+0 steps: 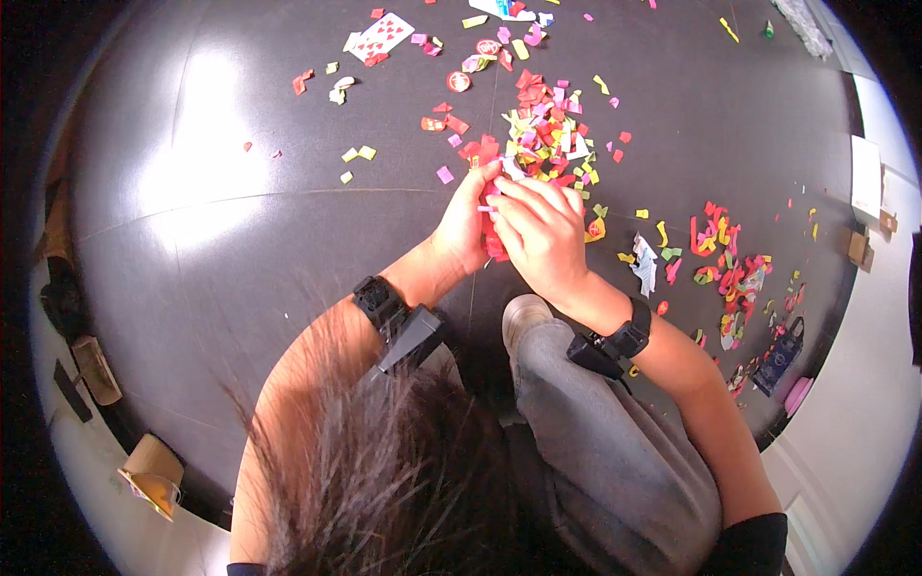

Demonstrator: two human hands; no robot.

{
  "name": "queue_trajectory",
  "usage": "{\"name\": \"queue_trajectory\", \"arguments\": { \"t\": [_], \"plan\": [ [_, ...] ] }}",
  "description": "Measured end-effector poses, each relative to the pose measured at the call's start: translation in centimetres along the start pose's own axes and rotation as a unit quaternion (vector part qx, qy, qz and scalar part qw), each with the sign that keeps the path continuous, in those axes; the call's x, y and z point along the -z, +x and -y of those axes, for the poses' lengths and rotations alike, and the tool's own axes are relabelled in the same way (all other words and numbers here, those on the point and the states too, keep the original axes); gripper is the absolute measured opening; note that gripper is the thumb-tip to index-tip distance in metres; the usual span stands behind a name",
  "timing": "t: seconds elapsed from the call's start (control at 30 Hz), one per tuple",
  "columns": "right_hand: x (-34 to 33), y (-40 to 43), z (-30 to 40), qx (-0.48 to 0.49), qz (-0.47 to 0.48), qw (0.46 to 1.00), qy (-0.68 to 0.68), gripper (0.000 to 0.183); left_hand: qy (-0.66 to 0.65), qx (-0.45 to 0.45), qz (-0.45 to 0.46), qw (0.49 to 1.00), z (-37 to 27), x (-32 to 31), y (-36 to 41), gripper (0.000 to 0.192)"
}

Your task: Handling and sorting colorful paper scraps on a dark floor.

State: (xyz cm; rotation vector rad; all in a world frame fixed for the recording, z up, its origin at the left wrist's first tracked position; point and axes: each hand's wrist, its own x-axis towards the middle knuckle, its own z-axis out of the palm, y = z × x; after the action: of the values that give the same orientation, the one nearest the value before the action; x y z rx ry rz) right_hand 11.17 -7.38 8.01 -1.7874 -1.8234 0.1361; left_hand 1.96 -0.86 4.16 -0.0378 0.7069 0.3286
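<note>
Red and pink paper scraps (493, 241) show between my two hands, in front of my bent knee. My left hand (461, 219) curves around them from the left, thumb side up. From the right, my right hand (544, 230) closes over the same scraps with its fingers bent inward. A small purple strip (487, 209) sticks out by the right fingertips. Part of the bunch is hidden behind my fingers. Just beyond the hands, a loose pile of colored paper scraps (540, 133) in red, yellow, green and pink lies on the dark floor.
A heart-suit playing card (383, 36) and a round red disc (458, 81) lie farther off. Right of me are another scrap heap (738, 284), a torn white paper (645, 265) and a dark bag (781, 356). Cardboard boxes (859, 246) stand along the right wall.
</note>
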Motion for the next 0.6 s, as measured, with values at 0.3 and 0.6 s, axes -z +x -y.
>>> {"name": "queue_trajectory", "arguments": {
  "t": [0.3,0.6],
  "plan": [
    [-0.2,-0.2,-0.2,-0.004,-0.013,1.000,0.021,0.017,0.008,0.015,0.004,1.000,-0.3,0.1,0.0,0.022],
    [-0.1,-0.2,-0.6,0.022,0.003,0.999,0.050,0.018,-0.016,0.054,0.081,0.995,-0.5,1.3,0.6,0.030]
  ]
}}
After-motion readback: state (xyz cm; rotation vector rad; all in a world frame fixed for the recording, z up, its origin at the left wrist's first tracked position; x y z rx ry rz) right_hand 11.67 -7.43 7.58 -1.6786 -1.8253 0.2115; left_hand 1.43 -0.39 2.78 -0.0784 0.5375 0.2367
